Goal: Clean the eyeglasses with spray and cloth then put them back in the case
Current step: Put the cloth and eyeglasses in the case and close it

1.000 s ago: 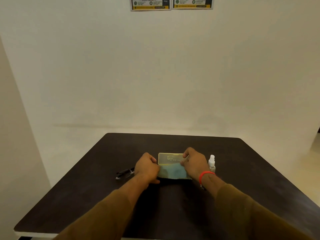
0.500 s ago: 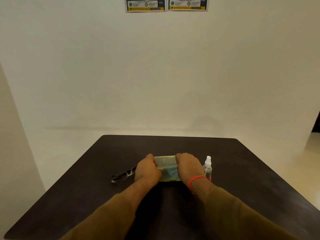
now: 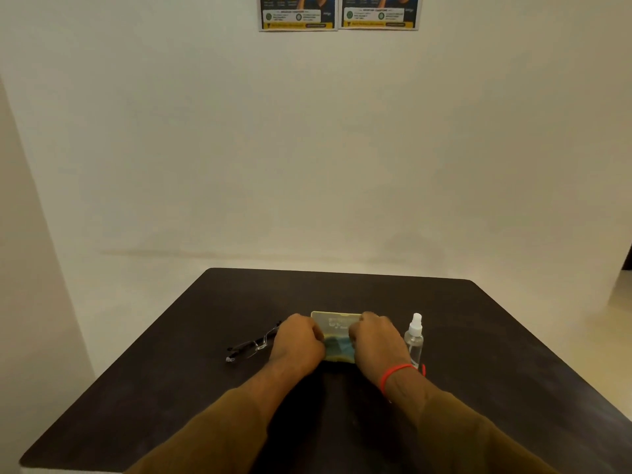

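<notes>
1. The case (image 3: 337,321) is pale yellow and sits mid-counter (image 3: 478,336) with its lid standing up at the back. A blue cloth (image 3: 337,348) is lying in or over the front part, and I can't tell which from this angle.
2. The left grip (image 3: 301,340) has its fingers curled round the left end of the case, knuckles up.
3. The right grip (image 3: 376,343) is the same on the right end, curled onto the case right where the cloth sits. The fingertips are hidden behind the back of the hand, and there's a red band (image 3: 396,371) on that wrist.
4. The eyeglasses (image 3: 251,345) are out of the case, lying on the counter just left of the left grip. Nobody is touching them.
5. The spray bottle (image 3: 414,340) is clear with a white top. It stands upright just right of the right grip, untouched.
6. Brown sleeves (image 3: 205,436) on both arms, and two posters (image 3: 338,12) up on the wall behind.
</notes>
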